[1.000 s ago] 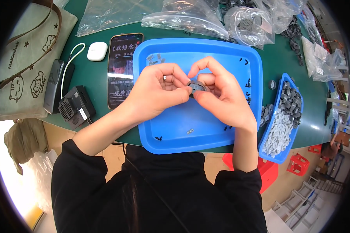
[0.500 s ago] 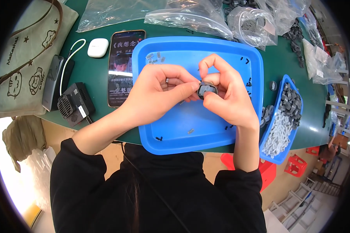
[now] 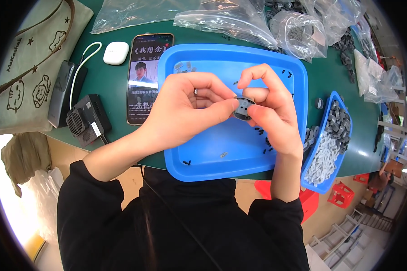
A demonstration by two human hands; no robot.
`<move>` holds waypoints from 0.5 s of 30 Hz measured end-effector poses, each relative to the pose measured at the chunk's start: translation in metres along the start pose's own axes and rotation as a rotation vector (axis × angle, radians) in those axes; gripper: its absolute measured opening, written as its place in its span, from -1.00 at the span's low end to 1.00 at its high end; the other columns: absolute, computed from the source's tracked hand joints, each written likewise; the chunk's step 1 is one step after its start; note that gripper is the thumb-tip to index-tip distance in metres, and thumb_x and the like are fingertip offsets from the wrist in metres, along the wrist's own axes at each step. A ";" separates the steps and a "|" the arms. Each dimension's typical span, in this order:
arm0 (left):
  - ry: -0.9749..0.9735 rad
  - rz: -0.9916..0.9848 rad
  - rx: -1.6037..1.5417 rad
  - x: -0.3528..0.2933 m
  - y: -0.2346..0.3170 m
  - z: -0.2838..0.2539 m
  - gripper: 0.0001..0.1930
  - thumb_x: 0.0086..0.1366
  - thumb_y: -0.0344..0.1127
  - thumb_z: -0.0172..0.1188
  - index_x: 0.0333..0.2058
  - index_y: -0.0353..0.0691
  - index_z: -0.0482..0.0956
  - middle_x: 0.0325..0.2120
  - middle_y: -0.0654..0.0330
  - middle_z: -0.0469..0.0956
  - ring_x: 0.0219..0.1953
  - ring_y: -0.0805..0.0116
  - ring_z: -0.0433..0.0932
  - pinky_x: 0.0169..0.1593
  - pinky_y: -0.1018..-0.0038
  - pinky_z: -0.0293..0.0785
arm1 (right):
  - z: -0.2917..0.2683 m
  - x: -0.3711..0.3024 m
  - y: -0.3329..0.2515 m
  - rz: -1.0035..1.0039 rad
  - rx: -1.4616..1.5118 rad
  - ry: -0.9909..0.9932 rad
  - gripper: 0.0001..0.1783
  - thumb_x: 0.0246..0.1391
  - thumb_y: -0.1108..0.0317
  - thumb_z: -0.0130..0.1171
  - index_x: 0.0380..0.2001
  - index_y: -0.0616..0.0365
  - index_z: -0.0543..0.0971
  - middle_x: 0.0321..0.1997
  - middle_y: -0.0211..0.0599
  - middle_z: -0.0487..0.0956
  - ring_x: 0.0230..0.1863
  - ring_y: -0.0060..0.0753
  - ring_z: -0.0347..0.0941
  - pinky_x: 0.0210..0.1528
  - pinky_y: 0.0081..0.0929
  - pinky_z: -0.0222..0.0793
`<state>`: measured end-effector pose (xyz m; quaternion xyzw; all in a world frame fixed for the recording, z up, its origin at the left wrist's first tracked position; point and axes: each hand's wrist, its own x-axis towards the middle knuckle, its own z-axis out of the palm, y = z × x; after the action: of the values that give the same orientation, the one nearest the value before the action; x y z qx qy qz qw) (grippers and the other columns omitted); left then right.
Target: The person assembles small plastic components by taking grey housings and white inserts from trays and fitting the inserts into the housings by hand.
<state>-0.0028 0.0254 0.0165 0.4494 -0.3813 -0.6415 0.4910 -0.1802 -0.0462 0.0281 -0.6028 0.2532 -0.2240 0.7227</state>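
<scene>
Above the large blue tray [image 3: 199, 158], both hands meet around a small, rounded dark grey plastic part [image 3: 243, 109] with small holes in its face. My left hand [image 3: 181, 108] pinches its left edge between thumb and fingers. My right hand [image 3: 276, 113] is closed on the right side, the thumb pressed to the face and the index finger arched above. Tiny black pieces [image 3: 267, 143] lie scattered in the tray. Pale, clear-looking pieces [image 3: 184, 67] are grouped in its far left corner. The fingers cover part of the held piece's edges.
A smaller blue tray [image 3: 306, 180] at right holds dark grey parts [image 3: 338, 126] and whitish parts [image 3: 322, 156]. Left are a phone [image 3: 142, 86], white case [image 3: 116, 53], black vented device [image 3: 88, 119] and canvas bag [image 3: 36, 63]. Clear plastic bags [image 3: 226, 25] line the far side.
The dark grey part has shifted slightly right and turned, so its holed face shows more. My right thumb has moved from across the face toward its right edge.
</scene>
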 end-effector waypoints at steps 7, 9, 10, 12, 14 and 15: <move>-0.019 0.094 0.002 0.000 -0.007 0.000 -0.90 0.12 -0.56 0.18 -0.36 -0.34 0.48 -0.44 0.26 0.51 -0.36 0.59 0.49 -0.23 0.64 0.43 | 0.007 0.000 0.005 -0.011 -0.109 0.062 -0.70 -0.20 0.63 -0.05 -0.32 0.13 0.26 -0.65 -0.67 0.32 -0.64 -0.92 0.02 -0.61 -0.82 -0.14; -0.012 0.111 -0.035 0.000 -0.008 0.001 -0.90 0.06 -0.51 0.23 -0.44 -0.34 0.49 -0.50 0.28 0.51 -0.41 0.58 0.50 -0.27 0.62 0.46 | 0.010 -0.001 0.002 -0.008 -0.120 0.057 -0.70 -0.21 0.62 -0.04 -0.32 0.13 0.26 -0.65 -0.66 0.33 -0.64 -0.92 0.02 -0.61 -0.82 -0.15; -0.011 0.111 -0.036 0.000 -0.008 0.001 -0.90 0.06 -0.51 0.23 -0.44 -0.34 0.49 -0.50 0.28 0.51 -0.41 0.58 0.50 -0.27 0.62 0.46 | 0.011 -0.001 0.001 -0.005 -0.130 0.055 -0.70 -0.22 0.60 -0.03 -0.33 0.12 0.26 -0.65 -0.66 0.33 -0.64 -0.92 0.03 -0.61 -0.81 -0.15; -0.031 0.095 -0.028 0.000 -0.008 0.002 -0.89 0.02 -0.51 0.22 -0.45 -0.32 0.47 -0.49 0.29 0.49 -0.40 0.58 0.48 -0.30 0.62 0.44 | 0.010 -0.001 0.003 -0.015 -0.127 0.043 -0.70 -0.24 0.59 -0.02 -0.33 0.12 0.26 -0.66 -0.65 0.34 -0.64 -0.92 0.04 -0.62 -0.81 -0.14; -0.030 0.082 -0.024 0.000 -0.007 0.001 -0.90 0.01 -0.51 0.21 -0.46 -0.31 0.47 -0.49 0.29 0.48 -0.40 0.59 0.47 -0.32 0.62 0.42 | 0.009 0.000 0.006 -0.023 -0.123 0.033 -0.69 -0.25 0.57 -0.01 -0.34 0.12 0.26 -0.66 -0.65 0.34 -0.64 -0.91 0.04 -0.62 -0.81 -0.14; -0.026 0.070 -0.019 0.000 -0.007 0.001 -0.90 0.01 -0.51 0.20 -0.47 -0.31 0.46 -0.49 0.29 0.48 -0.41 0.59 0.46 -0.34 0.62 0.40 | 0.010 0.001 0.007 -0.041 -0.147 0.037 -0.69 -0.26 0.57 -0.01 -0.34 0.12 0.25 -0.67 -0.65 0.34 -0.64 -0.91 0.04 -0.63 -0.79 -0.13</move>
<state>-0.0056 0.0269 0.0105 0.4228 -0.3972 -0.6333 0.5122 -0.1730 -0.0375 0.0223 -0.6550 0.2699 -0.2307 0.6670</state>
